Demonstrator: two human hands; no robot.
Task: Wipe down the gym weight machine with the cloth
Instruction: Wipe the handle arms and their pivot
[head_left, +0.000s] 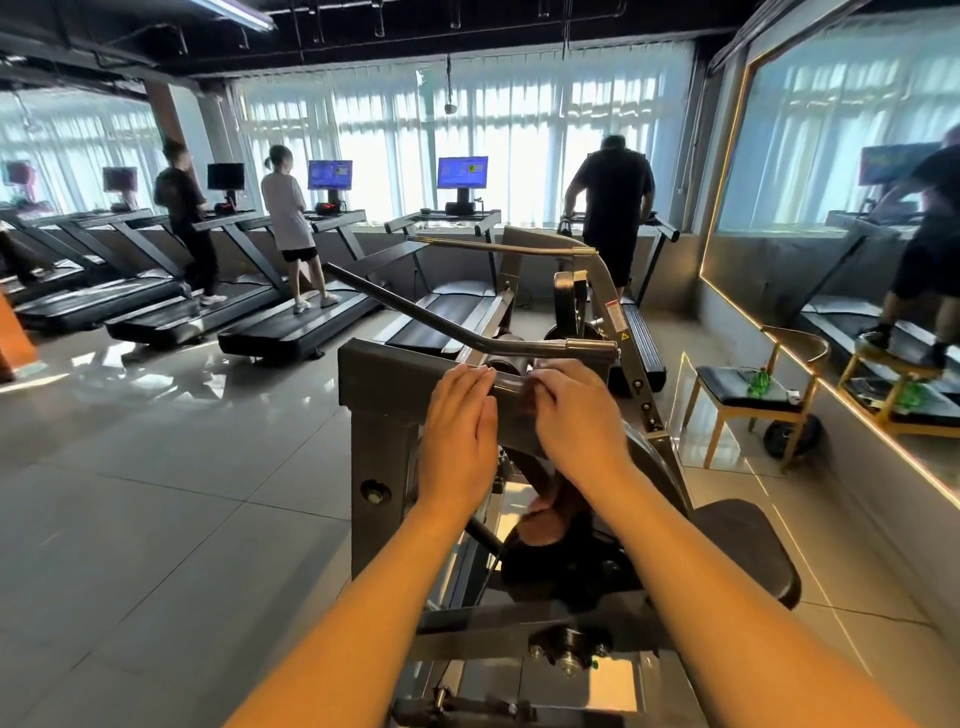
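The grey steel weight machine (384, 384) stands right in front of me, its top crossbar at chest height. My left hand (457, 431) lies flat on that crossbar with straight fingers. Just to the right of it, my right hand (576, 415) curls its fingers over the bar and holds a dark brown cloth (523, 408) against the metal. Only a small edge of the cloth shows beside the fingers. A brownish fold (543, 517) hangs lower inside the frame; I cannot tell whether it is part of the same cloth.
Two long lever handles (415, 306) jut out to the left above the crossbar. The machine's black seat pad (748, 551) sits low on the right. A wooden chair (748, 400) with a green bottle stands by the mirror wall. Treadmills (291, 327) with people on them line the windows.
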